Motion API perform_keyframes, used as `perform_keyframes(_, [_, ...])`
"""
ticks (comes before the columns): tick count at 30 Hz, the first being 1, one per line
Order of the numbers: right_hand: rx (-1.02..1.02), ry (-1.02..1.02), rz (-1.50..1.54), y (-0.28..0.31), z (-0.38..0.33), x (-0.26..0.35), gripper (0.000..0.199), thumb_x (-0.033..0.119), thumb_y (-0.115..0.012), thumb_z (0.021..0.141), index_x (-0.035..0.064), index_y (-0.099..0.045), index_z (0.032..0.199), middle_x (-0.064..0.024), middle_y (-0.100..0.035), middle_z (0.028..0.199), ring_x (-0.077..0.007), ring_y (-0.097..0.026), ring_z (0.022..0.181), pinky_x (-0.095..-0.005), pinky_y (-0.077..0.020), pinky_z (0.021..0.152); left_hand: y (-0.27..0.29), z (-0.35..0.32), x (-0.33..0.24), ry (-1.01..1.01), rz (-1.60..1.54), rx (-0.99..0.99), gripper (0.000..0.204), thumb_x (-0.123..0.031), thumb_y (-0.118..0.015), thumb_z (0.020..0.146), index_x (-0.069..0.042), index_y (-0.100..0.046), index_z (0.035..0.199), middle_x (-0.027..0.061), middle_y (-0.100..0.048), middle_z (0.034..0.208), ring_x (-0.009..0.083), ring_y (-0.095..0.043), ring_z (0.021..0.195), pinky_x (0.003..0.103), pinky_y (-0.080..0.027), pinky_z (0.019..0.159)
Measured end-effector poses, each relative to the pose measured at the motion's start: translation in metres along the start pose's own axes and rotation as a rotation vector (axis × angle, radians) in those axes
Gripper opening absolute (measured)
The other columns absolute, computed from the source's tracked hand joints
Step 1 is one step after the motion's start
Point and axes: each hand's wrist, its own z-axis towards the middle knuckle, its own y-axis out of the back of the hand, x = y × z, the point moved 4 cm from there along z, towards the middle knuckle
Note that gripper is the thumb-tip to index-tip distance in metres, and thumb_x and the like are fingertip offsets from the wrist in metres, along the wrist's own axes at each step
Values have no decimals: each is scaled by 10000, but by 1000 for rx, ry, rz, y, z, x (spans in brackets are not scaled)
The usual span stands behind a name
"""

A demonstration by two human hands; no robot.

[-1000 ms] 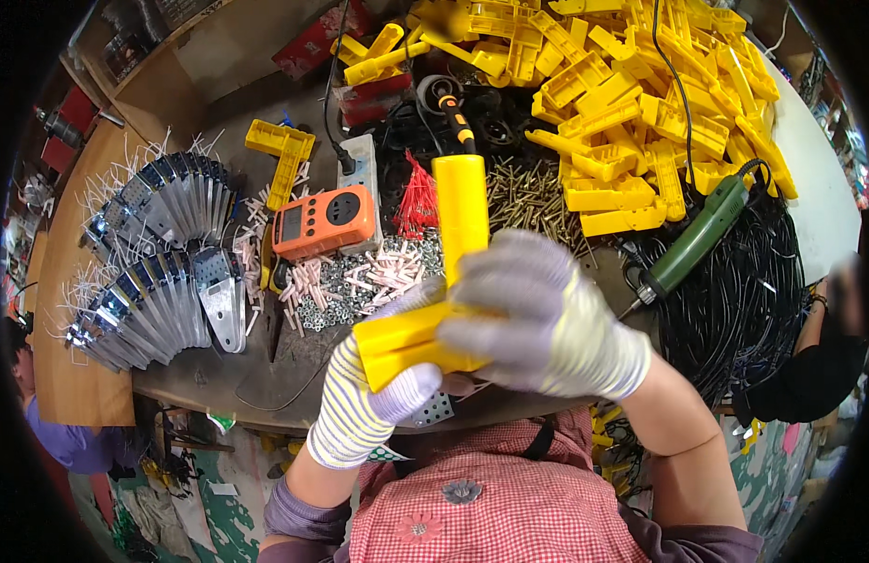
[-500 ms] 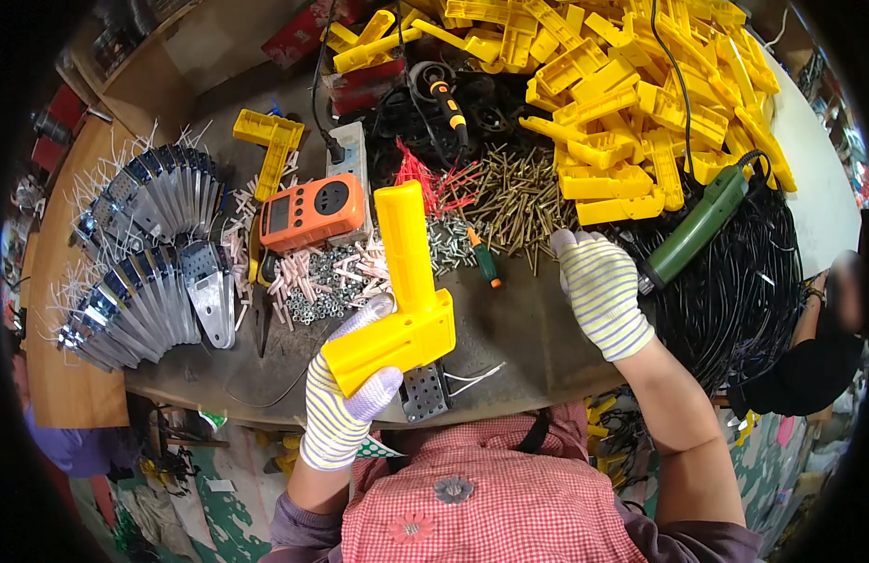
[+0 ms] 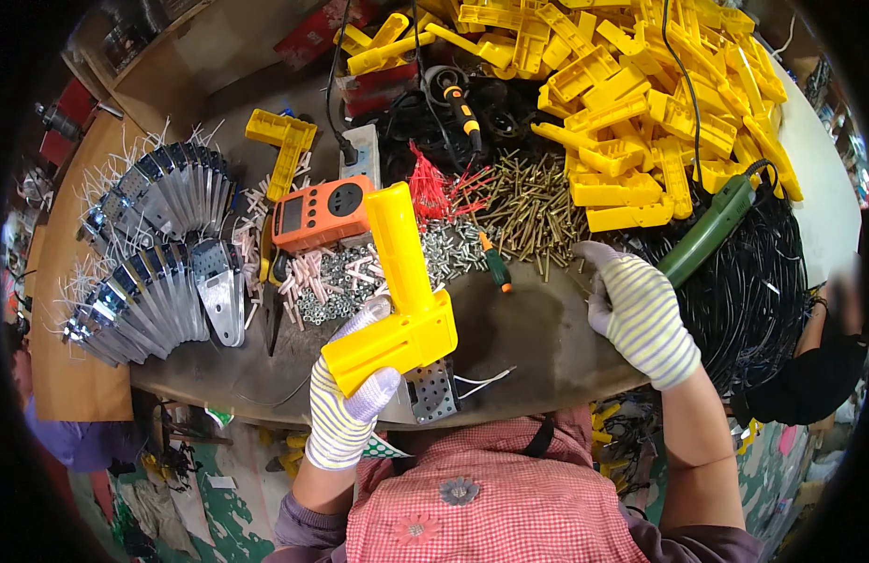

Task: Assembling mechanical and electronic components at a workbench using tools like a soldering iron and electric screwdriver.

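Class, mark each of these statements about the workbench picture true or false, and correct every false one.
1. The left hand holds a yellow L-shaped plastic housing. True.
2. The right hand grips the green tool. False: the hand lies spread on the bench near the brass screws, and the green tool lies apart from it on the black cables.
3. Both hands wear striped gloves. True.
4. The orange meter lies on the pile of yellow parts. False: it lies to the left of that pile, beside the small silver nuts.
5. Fanned metal brackets lie at the bench's left. True.
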Motion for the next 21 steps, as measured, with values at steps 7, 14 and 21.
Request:
perform_keyframes(7, [140, 150, -348, -30, -12, 46, 61, 151, -601, 805, 105, -626, 836, -61, -624, 762, -238, -649, 755, -376, -523, 644, -10, -3, -1, 40, 89, -14, 770, -244, -821, 798, 55, -471, 1415, 151, -636, 1266, 253, -622, 1173, 386, -483, 1027])
perform_keyframes(14, [-25, 125, -127, -39, 18, 50, 87, 105, -646, 831, 59, -658, 904, -83, -652, 765, -218, -646, 708, -354, -517, 622, -10, -5, -2, -15, 77, 40, 634, -52, -780, 817, 49, -520, 1386, 145, -625, 1329, 224, -601, 1225, 373, -449, 1074])
perform_keyframes(21, [-106, -198, 1120, -27, 21, 63, 168, 26, -677, 862, 7, -663, 1028, -23, -649, 842, -64, -616, 778, -220, -515, 731, -13, -7, -9, -57, 239, 103, 609, 0, -779, 793, 49, -550, 1355, 161, -614, 1355, 232, -599, 1241, 375, -447, 1081])
